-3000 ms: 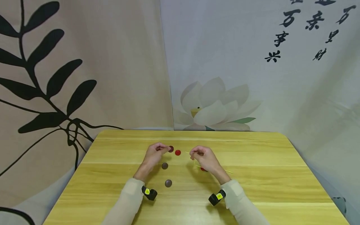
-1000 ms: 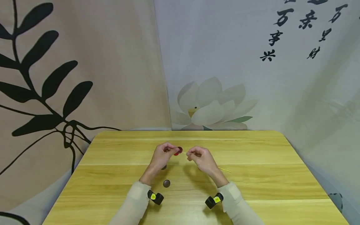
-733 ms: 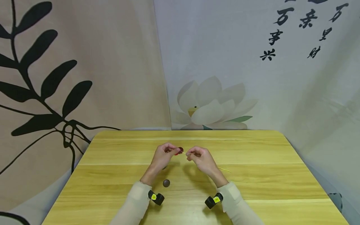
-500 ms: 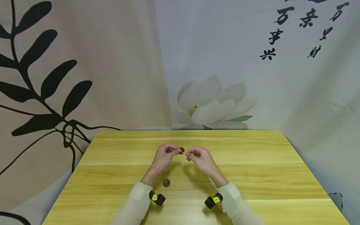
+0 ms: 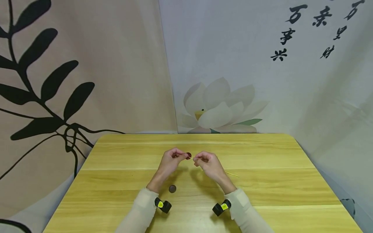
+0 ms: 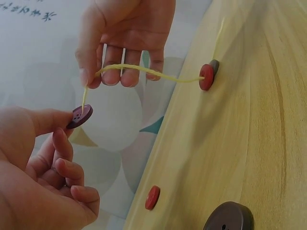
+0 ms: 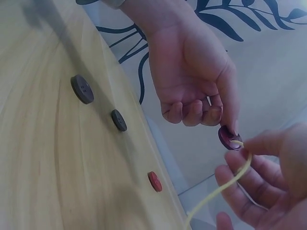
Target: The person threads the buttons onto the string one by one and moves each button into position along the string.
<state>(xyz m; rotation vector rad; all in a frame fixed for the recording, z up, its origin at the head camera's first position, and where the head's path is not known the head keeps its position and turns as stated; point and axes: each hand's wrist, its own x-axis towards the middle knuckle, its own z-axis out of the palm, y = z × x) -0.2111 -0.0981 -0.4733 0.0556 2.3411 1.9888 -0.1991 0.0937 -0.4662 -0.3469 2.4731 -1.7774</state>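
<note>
My left hand (image 5: 170,163) pinches a maroon button (image 6: 80,116) with several holes between thumb and forefinger, held up above the table. Facing it, my right hand (image 5: 209,166) pinches a yellow cord (image 6: 163,74) close to its end. The cord's end reaches into a hole of the maroon button in the left wrist view. From the right fingers the cord sags across to a red button (image 6: 206,76) threaded on it, with a grey button (image 6: 215,67) right behind. In the right wrist view the cord (image 7: 218,189) curves down from the fingertips.
On the wooden table (image 5: 262,191) lie a loose red button (image 7: 155,182), a small dark button (image 7: 119,120) and a larger dark brown button (image 7: 82,89). A printed cloth (image 5: 131,64) hangs behind the table's far edge.
My left hand has carried the maroon button rightward, up to the cord's end. My right hand has stayed almost in place, keeping its pinch on the cord.
</note>
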